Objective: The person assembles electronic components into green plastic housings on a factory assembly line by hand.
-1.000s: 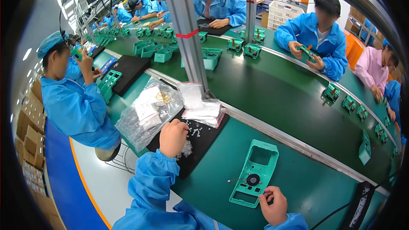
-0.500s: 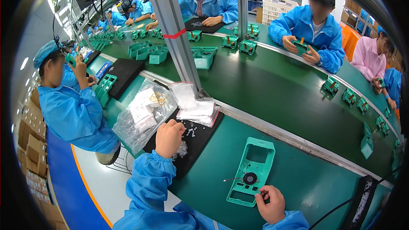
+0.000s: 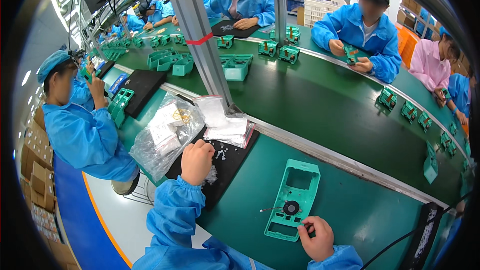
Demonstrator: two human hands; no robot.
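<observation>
A green plastic housing (image 3: 308, 190) lies on the green bench in front of me, with a small round black fan (image 3: 291, 208) in its lower half and a thin cable from the fan reaching past its left edge. At the housing's lower right edge, my right hand (image 3: 318, 239) is closed, fingertips on the rim. My left hand (image 3: 196, 162) is bent into a pinch over a black mat (image 3: 241, 162). Small clear pieces (image 3: 220, 152) are scattered beside its fingertips, and a heap of them (image 3: 210, 175) is partly hidden by the hand. Whatever its fingers hold is hidden.
Clear bags with white packets (image 3: 167, 130) and flat zip bags (image 3: 227, 125) lie beyond the mat. A metal post (image 3: 197, 35) rises behind them. The green conveyor (image 3: 300, 100) carries green housings and assemblies (image 3: 387, 98). Co-workers sit opposite and at left. A black cable crosses lower right.
The whole view has shifted slightly. Both my hands keep their places and poses. Across the conveyor, a co-worker has turned and tilted the green assembly in their hands.
</observation>
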